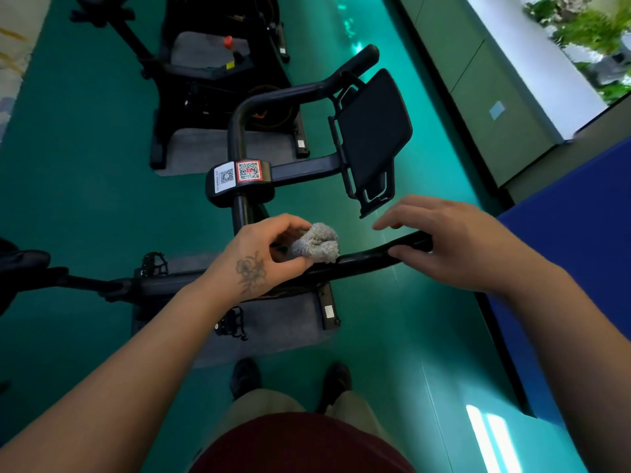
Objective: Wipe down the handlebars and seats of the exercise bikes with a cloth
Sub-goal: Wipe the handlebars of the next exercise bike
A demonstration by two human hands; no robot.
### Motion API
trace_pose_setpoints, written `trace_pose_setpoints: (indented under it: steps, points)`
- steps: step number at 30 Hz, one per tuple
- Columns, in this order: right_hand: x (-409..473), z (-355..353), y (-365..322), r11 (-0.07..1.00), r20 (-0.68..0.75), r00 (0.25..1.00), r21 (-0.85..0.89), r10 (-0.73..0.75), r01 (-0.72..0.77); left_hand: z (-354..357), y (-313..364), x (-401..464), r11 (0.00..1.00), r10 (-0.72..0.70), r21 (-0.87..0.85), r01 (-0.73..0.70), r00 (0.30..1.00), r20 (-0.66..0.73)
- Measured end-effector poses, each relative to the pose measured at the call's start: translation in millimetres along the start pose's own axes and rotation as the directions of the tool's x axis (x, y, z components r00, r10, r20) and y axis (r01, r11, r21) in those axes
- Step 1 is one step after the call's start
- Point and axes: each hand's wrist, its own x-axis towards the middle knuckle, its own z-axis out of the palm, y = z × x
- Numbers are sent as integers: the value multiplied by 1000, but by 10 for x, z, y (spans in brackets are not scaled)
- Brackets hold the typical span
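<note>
My left hand (269, 257) pinches a grey cloth (316, 243), thumb below and fingers curled over top. Cloth is bunched into a small wad, nubby/looped texture, pale grey, w/ folds bulging out past my fingertips. It sits right on the near arm of the handlebar (368, 256), touching the bar just beside where the bar bends. My right hand (454, 244) wraps the end of that same arm: thumb under the bar, fingers arched loosely over it, index tip reaching toward the cloth but apart from it.

Handlebar is black, glossy where light hits, U-shaped; far arm curves up toward the green floor (85, 131). Btwn the arms a black tablet holder (374, 131) sticks out on a stem. Clamp block at the centre carries two QR stickers (239, 172), one white, one red-framed. Second bike (211, 80) stands behind on a grey mat. My shoes (246, 377) show below.
</note>
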Motion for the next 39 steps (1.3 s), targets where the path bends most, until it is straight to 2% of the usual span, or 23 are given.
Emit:
trace_pose_setpoints:
  steps: [7, 12, 20, 30, 39]
  points:
    - [-227, 12, 222, 990, -55, 992, 86, 115, -110, 204, 104, 147, 999, -49, 0, 49, 999, -16]
    - [-264, 121, 254, 980, -64, 988, 146, 143, -133, 303, 186, 227, 994, -107, -2, 106, 994, -17]
    - [-362, 94, 359, 970, -90, 980, 183, 179, -160, 104, 126, 153, 993, -121, -10, 122, 992, 22]
    - [-359, 151, 403, 964, -95, 982, 230, 162, -137, 471, 240, 322, 998, -54, -40, 53, 998, -32]
    - [-371, 143, 439, 959, -106, 983, 257, 151, -120, 302, 148, 187, 996, -76, -52, 75, 997, -24]
